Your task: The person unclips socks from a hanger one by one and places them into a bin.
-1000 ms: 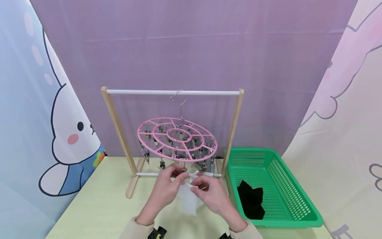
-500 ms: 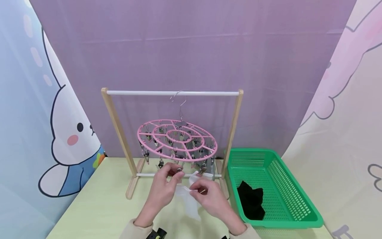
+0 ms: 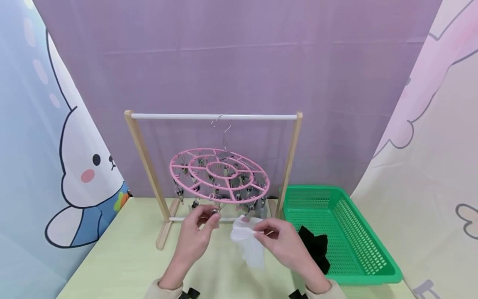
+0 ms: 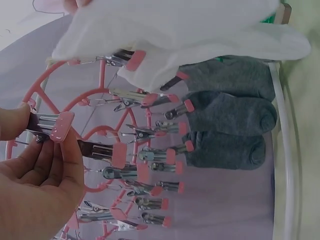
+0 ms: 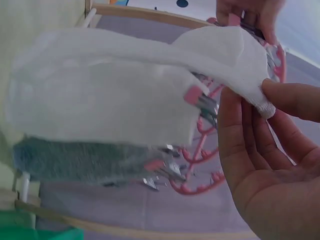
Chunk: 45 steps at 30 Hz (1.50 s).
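My left hand (image 3: 195,234) pinches a metal clip (image 4: 62,127) with pink tips between thumb and fingers, at the front of the round pink clip hanger (image 3: 220,199). The clip's tips hold no cloth. With thumb and fingertips my right hand (image 3: 285,243) pinches the edge of a white sock (image 5: 235,80), which hangs loosely from it. A second white sock (image 5: 100,102) hangs beside it from a hanger clip, partly overlapped by the held one. Several grey socks (image 4: 232,115) hang from clips behind, mostly hidden in the head view.
The hanger hooks over the white bar (image 3: 168,116) of a wooden rack (image 3: 147,166) on the pale green table (image 3: 104,253). To the right stands a green basket (image 3: 377,236) with black cloth (image 3: 315,247) in it. Several other clips dangle under the hanger.
My hands have moved apart: the left one shifts left with the clip, the right one shifts right with the white sock's edge. The clip and the held sock are farther apart.
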### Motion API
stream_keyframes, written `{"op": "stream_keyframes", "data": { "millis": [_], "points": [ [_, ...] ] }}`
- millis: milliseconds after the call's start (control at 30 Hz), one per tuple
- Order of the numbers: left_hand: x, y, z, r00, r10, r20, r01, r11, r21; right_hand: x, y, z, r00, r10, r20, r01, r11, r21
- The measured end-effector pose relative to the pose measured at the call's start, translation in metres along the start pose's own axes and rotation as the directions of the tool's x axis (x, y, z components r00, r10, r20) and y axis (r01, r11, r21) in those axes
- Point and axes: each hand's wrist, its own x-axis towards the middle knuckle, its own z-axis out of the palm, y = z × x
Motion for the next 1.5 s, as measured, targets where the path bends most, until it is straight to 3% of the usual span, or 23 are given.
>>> {"op": "stream_keyframes", "data": {
  "millis": [333,533,733,967,1233,1500],
  "points": [
    [-0.003,-0.003,-0.016,0.998,-0.054,-0.023,0.053,0.998,-0.032,-0.012,-0.004,-0.044,0.983,0.090,-0.159,-0.099,0.994,-0.052],
    [-0.004,-0.004,-0.022,0.995,-0.094,-0.037,0.092,0.995,-0.049,-0.017,-0.005,-0.068,0.968,0.089,-0.233,-0.107,0.992,-0.068],
    [-0.002,-0.008,-0.027,0.994,-0.091,-0.068,0.088,0.995,-0.039,-0.021,0.000,-0.087,0.958,0.075,-0.277,-0.116,0.984,-0.136],
    [-0.001,-0.011,-0.035,0.987,-0.134,-0.092,0.131,0.991,-0.040,-0.027,0.011,-0.098,0.947,0.057,-0.317,-0.121,0.975,-0.188],
    [-0.001,-0.012,-0.043,0.977,-0.183,-0.107,0.181,0.983,-0.031,-0.035,0.030,-0.103,0.935,0.134,-0.328,-0.210,0.956,-0.206],
    [0.000,-0.011,-0.044,0.973,-0.200,-0.112,0.194,0.979,-0.057,-0.044,0.070,-0.107,0.929,0.188,-0.319,-0.296,0.896,-0.332]
  ]
}}
